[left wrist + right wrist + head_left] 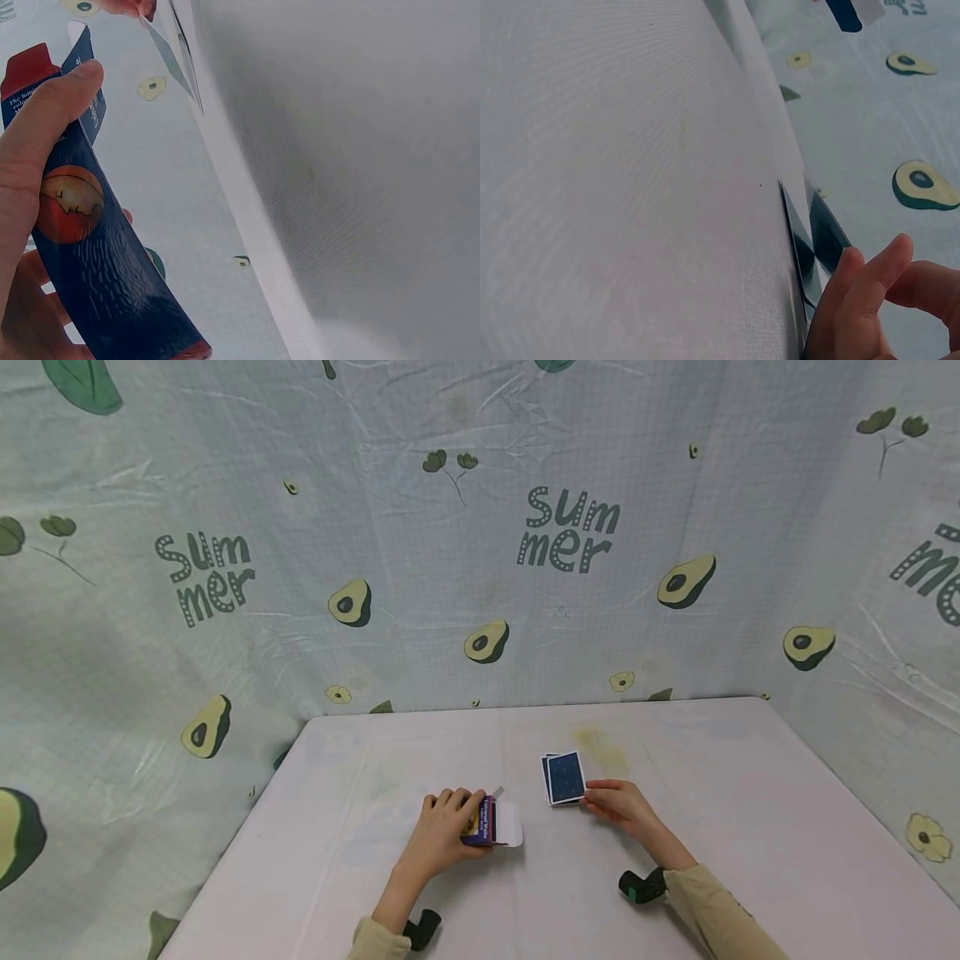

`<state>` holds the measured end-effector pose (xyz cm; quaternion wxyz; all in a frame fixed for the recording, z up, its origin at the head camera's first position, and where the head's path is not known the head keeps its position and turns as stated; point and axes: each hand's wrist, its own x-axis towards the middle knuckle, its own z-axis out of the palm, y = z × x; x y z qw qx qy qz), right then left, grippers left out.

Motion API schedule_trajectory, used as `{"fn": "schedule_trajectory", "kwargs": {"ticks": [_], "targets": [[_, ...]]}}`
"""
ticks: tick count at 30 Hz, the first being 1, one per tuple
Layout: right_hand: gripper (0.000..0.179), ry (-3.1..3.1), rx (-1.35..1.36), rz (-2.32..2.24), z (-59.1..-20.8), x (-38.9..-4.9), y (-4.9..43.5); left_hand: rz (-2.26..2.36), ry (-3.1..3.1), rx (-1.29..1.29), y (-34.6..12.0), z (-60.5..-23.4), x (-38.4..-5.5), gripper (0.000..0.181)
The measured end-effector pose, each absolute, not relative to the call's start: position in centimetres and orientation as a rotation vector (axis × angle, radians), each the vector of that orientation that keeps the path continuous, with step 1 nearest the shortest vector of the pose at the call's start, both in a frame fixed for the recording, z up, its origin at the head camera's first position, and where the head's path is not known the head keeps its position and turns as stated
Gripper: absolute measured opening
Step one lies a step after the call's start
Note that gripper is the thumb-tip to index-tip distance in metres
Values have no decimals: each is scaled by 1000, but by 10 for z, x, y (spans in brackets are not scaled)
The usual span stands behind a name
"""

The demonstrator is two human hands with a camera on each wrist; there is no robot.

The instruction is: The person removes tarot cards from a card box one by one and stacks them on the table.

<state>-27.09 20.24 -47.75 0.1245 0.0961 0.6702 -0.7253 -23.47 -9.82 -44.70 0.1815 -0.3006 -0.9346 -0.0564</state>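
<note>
My left hand (444, 833) grips a dark blue tarot card box (483, 821), labelled "Universal Waite", with its end flap open and pointing right. In the left wrist view the thumb lies along the box (105, 262), near the open flaps, and a round face picture shows on its side. My right hand (628, 810) pinches the right edge of a blue-backed card (566, 778) between thumb and fingers. This card is tilted over other cards (798, 240) lying on the table, whose edges show at its left.
A white-covered table (375, 760) lies under both hands, with a yellowish stain (602, 750) behind the cards. A pale curtain (420, 543) printed with avocados surrounds it at the back and sides. Dark wrist cameras sit below both hands.
</note>
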Motion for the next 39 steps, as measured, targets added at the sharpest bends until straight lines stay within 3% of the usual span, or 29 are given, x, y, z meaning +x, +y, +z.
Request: {"fn": "schedule_trajectory", "kwargs": {"ticks": [39], "targets": [[38,2040,384,-2015,-470,-271,201,-159,-2674,-846,-98,-444,-233,76]]}}
